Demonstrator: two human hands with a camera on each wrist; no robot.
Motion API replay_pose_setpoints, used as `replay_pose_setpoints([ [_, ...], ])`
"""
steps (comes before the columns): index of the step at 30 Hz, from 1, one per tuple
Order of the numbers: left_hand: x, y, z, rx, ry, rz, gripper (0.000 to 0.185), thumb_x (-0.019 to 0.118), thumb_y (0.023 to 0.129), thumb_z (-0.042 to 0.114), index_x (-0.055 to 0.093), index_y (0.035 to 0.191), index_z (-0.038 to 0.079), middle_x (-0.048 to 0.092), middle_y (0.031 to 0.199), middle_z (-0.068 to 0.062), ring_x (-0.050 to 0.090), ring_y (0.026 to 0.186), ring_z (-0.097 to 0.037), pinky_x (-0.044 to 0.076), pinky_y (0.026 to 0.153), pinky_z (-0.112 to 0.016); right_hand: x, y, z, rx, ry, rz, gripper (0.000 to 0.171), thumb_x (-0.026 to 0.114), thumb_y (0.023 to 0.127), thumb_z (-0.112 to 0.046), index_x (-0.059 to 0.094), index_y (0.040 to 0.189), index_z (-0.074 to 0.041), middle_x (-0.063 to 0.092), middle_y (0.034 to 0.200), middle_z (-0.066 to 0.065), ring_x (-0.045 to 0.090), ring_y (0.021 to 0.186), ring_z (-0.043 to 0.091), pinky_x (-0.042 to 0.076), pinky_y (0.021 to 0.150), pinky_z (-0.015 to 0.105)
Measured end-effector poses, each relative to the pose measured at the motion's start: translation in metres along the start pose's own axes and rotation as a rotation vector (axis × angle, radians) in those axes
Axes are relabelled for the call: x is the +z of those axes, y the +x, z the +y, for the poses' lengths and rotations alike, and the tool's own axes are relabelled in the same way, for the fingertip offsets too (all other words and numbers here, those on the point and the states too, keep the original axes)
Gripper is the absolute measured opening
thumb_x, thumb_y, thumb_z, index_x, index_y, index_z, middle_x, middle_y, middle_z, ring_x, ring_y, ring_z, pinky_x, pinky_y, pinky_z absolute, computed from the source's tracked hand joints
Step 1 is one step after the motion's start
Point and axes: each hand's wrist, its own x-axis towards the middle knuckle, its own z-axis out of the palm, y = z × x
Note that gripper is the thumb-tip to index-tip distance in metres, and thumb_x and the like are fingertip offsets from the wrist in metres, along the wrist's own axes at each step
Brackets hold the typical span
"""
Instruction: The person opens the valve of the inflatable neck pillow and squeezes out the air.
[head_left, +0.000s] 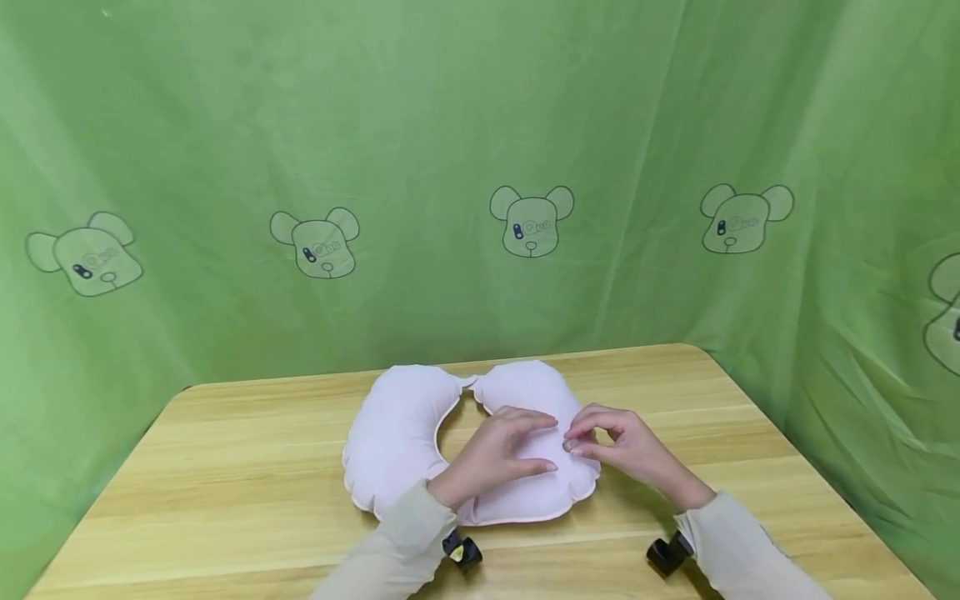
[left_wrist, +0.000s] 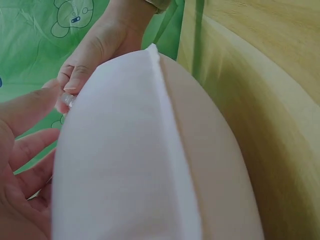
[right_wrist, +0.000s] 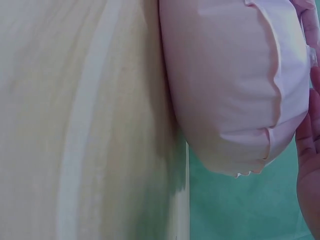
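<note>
A pale pink inflatable neck pillow lies plump on the table, its two ends toward the back. My right hand pinches the small clear air valve on the pillow's right arm between thumb and fingers. Over that same arm is my left hand, its thumb and fingers spread apart with nothing gripped, fingertips close to the valve. In the left wrist view the clear valve shows at the right hand's fingertips, beyond the pillow's seamed edge. The right wrist view shows the pillow's rounded side.
The wood-grain table extends around the pillow on all sides. Behind it and to the right hangs a green curtain with bear-head prints. Black wrist devices sit below both sleeves, low over the table's front.
</note>
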Motion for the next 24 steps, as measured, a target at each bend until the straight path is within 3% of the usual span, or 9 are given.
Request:
replay_pose_setpoints([
  [5,0.006,0.003,-0.003,0.014,-0.006,0.011,0.051,0.078,0.077,0.024,0.062,0.122,0.009,0.061,0.126,-0.002,0.050,0.117,-0.016,0.036,0.104,-0.028,0.001,0.001,0.001,-0.010,0.019,-0.004,0.020,0.069,0.077,0.009,0.069,0.092,-0.005,0.067,0.092,0.005,0.061,0.091,0.010,0.049,0.085,0.020],
  [14,0.014,0.005,-0.002,-0.041,-0.021,0.012,0.047,0.077,0.078,0.024,0.064,0.121,0.009,0.060,0.127,0.002,0.049,0.118,-0.012,0.035,0.104,-0.025,0.004,0.001,0.002,-0.040,0.009,0.001,0.024,0.064,0.080,0.012,0.067,0.091,-0.009,0.065,0.090,0.004,0.058,0.083,0.009,0.049,0.072,0.020],
  [18,0.015,0.004,-0.004,-0.045,-0.006,0.015,0.049,0.077,0.078,0.025,0.063,0.122,0.010,0.060,0.127,0.001,0.049,0.117,-0.012,0.035,0.103,-0.025,0.006,0.003,0.002,-0.078,0.006,0.000,0.026,0.063,0.079,0.015,0.066,0.091,-0.007,0.064,0.089,0.007,0.057,0.082,0.010,0.048,0.071,0.020],
  [24,0.019,0.004,-0.006,-0.053,0.000,0.025,0.052,0.078,0.076,0.029,0.063,0.123,0.010,0.063,0.122,0.000,0.052,0.110,-0.011,0.038,0.098,-0.022,0.008,0.002,0.001,-0.061,-0.003,0.007,0.027,0.063,0.079,0.014,0.066,0.091,-0.010,0.064,0.089,0.004,0.057,0.082,0.010,0.048,0.071,0.021],
])
